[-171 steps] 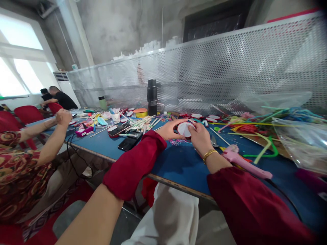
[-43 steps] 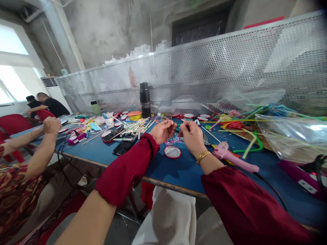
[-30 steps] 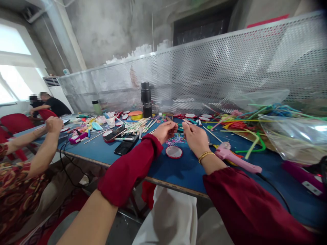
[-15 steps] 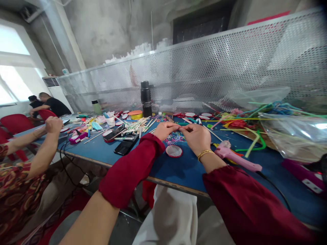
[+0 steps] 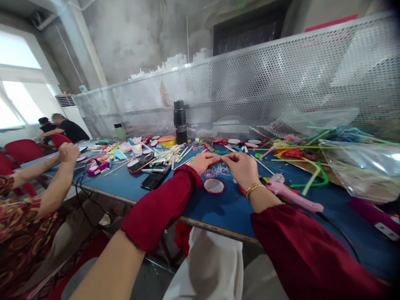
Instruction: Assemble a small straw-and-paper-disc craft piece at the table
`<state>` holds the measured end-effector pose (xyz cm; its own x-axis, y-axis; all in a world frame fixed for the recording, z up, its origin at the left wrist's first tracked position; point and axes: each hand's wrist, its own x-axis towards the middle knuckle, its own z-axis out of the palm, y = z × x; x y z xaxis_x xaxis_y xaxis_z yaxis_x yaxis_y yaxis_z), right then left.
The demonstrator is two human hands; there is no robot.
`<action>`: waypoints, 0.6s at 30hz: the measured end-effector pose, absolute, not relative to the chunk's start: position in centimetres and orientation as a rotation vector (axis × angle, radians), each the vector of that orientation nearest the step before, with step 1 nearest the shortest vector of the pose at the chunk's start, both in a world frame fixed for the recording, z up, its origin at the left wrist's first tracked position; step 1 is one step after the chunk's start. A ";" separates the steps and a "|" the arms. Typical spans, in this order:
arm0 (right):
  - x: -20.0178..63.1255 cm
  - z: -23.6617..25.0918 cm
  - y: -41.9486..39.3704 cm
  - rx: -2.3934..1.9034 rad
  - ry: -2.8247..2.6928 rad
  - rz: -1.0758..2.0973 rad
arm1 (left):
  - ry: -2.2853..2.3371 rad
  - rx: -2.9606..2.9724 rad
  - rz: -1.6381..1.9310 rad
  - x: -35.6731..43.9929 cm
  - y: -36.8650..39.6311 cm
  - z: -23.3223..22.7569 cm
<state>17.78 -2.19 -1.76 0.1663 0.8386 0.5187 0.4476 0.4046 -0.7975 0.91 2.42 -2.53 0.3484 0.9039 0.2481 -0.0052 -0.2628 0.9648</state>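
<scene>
My left hand (image 5: pixel 203 162) and my right hand (image 5: pixel 242 168) meet above the blue table, each with its fingertips pinched together. What they hold between them is too small to make out. Just beneath the fingers lies a pile of small colourful bits (image 5: pixel 215 171), pink, blue and white. A round red-rimmed disc (image 5: pixel 214 186) with a pale middle lies flat in front of the pile. To the right of my right wrist is a pink glue gun (image 5: pixel 293 198) with a black cord.
A black bottle (image 5: pixel 180 123) stands at the back by a perforated metal screen (image 5: pixel 265 87). Left are a phone (image 5: pixel 155 178) and many paper sticks (image 5: pixel 170 156). Right are pipe cleaners (image 5: pixel 315 179), a plastic bag (image 5: pixel 362 166) and a purple power strip (image 5: pixel 371 216). A co-worker's hands (image 5: pixel 68 153) are at far left.
The view has shifted slightly, so everything sits a little to the right. My hands stay together over the pile, with only small finger movement.
</scene>
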 end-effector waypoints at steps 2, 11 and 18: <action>17.8 -1.7 -2.2 -1.231 -1.443 0.427 | 0.822 1.561 1.106 0.9 2.2 -2.3; 17.6 -2.5 -1.3 -1.140 -1.428 0.461 | 0.822 1.541 1.130 0.9 2.0 -1.7; 17.5 -1.4 -2.3 -1.227 -1.597 0.285 | 0.795 1.513 1.100 0.9 1.6 -1.4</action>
<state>17.48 -2.32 -1.44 0.0798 0.8104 0.5804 0.5596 0.4454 -0.6989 0.92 1.56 -1.45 0.3557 0.9054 0.2317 -0.0639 -0.2238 0.9725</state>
